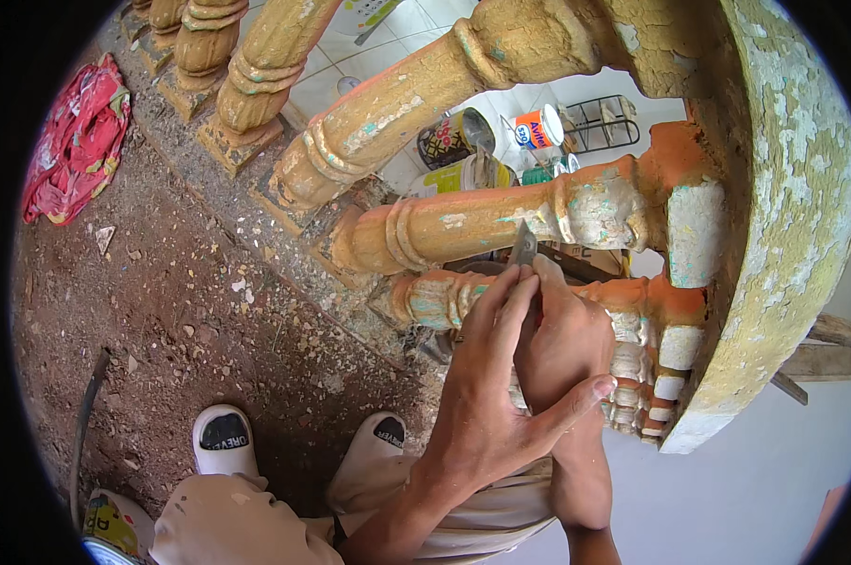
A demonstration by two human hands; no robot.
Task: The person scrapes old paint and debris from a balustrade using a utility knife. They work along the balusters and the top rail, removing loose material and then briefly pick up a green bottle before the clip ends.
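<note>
My right hand (566, 332) is closed around a paint scraper, its handle mostly hidden. The flat metal scraper blade (525, 244) points up and meets a concrete baluster (460, 229) where ochre paint gives way to a bare whitish patch. Over the scraper's near end lie the fingers of my left hand (483, 381), while its thumb crosses my right wrist. Just below, a second baluster (432, 300), partly behind my hands, shows orange, turquoise and grey patches. At their right ends the balusters join a curved handrail (785, 212) with flaking yellow paint.
Paint chips litter the brown dirt floor (206, 332) near my slippers (226, 445). A red cloth (79, 141) lies at upper left. A dark hose (90, 417) and a bucket (114, 522) are at lower left. Behind the balusters stand paint buckets (460, 134) and a wire rack (598, 123).
</note>
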